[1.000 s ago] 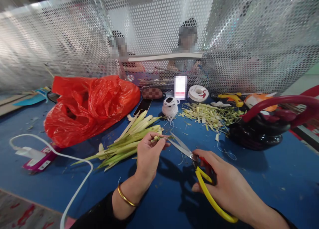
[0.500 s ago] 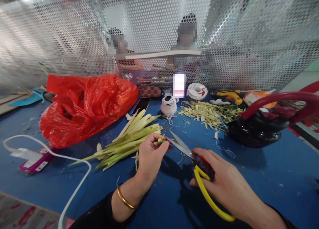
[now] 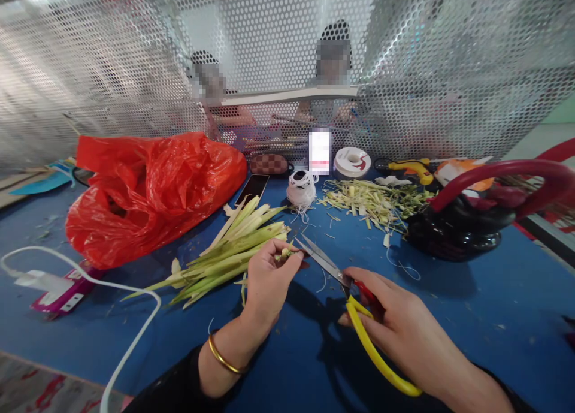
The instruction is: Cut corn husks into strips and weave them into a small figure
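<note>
Head view: scissors (image 3: pixel 344 279) near a small plant piece (image 3: pixel 283 255)

The left hand (image 3: pixel 271 279) has its thumb and fingertips closed together upon the greenish plant piece, above the blue table (image 3: pixel 476 323) and just beside the bundle of long leaves (image 3: pixel 233 254). The right hand (image 3: pixel 406 320) is curled around the handles of the scissors, whose blades stand slightly apart. Their tips are near the left fingertips; whether they touch the piece, I cannot tell.

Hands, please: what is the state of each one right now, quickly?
Left hand: closed, pinching a small plant piece between thumb and fingers.
Right hand: closed on the scissors, their blades slightly apart.
</note>
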The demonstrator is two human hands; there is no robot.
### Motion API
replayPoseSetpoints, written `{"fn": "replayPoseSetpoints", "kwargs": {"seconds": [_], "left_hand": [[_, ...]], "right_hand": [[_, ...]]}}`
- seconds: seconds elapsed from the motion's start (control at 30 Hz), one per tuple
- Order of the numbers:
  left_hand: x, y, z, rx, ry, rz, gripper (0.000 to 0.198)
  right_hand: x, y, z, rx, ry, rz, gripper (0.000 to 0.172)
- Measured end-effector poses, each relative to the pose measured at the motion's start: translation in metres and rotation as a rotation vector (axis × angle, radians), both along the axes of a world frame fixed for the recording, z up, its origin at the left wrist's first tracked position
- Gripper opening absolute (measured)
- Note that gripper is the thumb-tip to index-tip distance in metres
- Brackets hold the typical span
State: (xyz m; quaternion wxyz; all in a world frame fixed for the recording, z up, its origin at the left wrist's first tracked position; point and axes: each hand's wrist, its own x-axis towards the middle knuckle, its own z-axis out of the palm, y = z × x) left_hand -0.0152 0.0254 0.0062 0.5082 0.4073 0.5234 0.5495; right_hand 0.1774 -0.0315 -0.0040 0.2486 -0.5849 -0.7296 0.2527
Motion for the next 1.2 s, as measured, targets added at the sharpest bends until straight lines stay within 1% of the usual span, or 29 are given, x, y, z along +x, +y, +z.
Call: {"fn": "replayPoseSetpoints", "kwargs": {"seconds": [0.13, 0.3, 0.37, 0.43, 0.53, 0.63, 0.73, 0.8, 0.87, 0.93, 0.97, 1.03, 1.07, 1.13, 1.2], "left_hand": [[0.000, 0.001, -0.001, -0.005, -0.029, 0.004, 0.015], [-0.001, 0.002, -0.001, -0.006, -0.017, 0.004, 0.014], [-0.002, 0.002, -0.002, -0.014, -0.020, -0.004, 0.014], [-0.002, 0.002, -0.002, -0.037, -0.040, -0.028, 0.015], [-0.003, 0.001, -0.003, -0.089, -0.087, -0.096, 0.018], [-0.003, 0.001, -0.004, -0.135, -0.126, -0.155, 0.020], [-0.003, 0.000, -0.004, -0.144, -0.143, -0.199, 0.018], [-0.003, 0.000, -0.003, -0.130, -0.132, -0.239, 0.016], [-0.003, -0.002, -0.001, -0.114, -0.105, -0.286, 0.015], [-0.002, -0.003, 0.001, -0.106, -0.078, -0.328, 0.014], [-0.001, -0.004, 0.002, -0.108, -0.069, -0.350, 0.015], [0.000, -0.006, 0.002, -0.116, -0.049, -0.396, 0.016], [0.000, -0.007, 0.002, -0.117, -0.036, -0.421, 0.016], [0.001, -0.008, -0.001, -0.114, 0.001, -0.465, 0.017], [0.002, -0.010, -0.005, -0.105, 0.034, -0.497, 0.016]], "right_hand": [[0.000, -0.001, 0.001, -0.027, 0.017, 0.016, 0.038], [-0.001, -0.003, 0.000, -0.053, 0.074, 0.048, 0.031], [0.000, -0.001, 0.000, -0.040, 0.052, 0.007, 0.033], [0.004, 0.003, -0.001, -0.023, 0.011, -0.070, 0.035], [0.012, 0.013, -0.004, 0.000, -0.152, -0.183, 0.036], [0.017, 0.018, -0.010, 0.009, -0.403, -0.217, 0.039], [0.015, 0.017, -0.017, 0.005, -0.566, -0.188, 0.037], [0.013, 0.013, -0.018, 0.045, -0.628, -0.144, 0.035], [0.014, 0.010, -0.016, 0.116, -0.655, -0.090, 0.029], [0.014, 0.008, -0.011, 0.205, -0.580, -0.046, 0.023], [0.014, 0.007, -0.007, 0.245, -0.481, -0.026, 0.022], [0.012, 0.006, -0.001, 0.267, -0.181, 0.001, 0.023], [0.009, 0.005, 0.001, 0.237, -0.011, 0.000, 0.023], [0.003, 0.004, 0.004, 0.110, 0.281, -0.045, 0.021], [-0.004, 0.004, 0.005, -0.036, 0.468, -0.112, 0.016]]}}
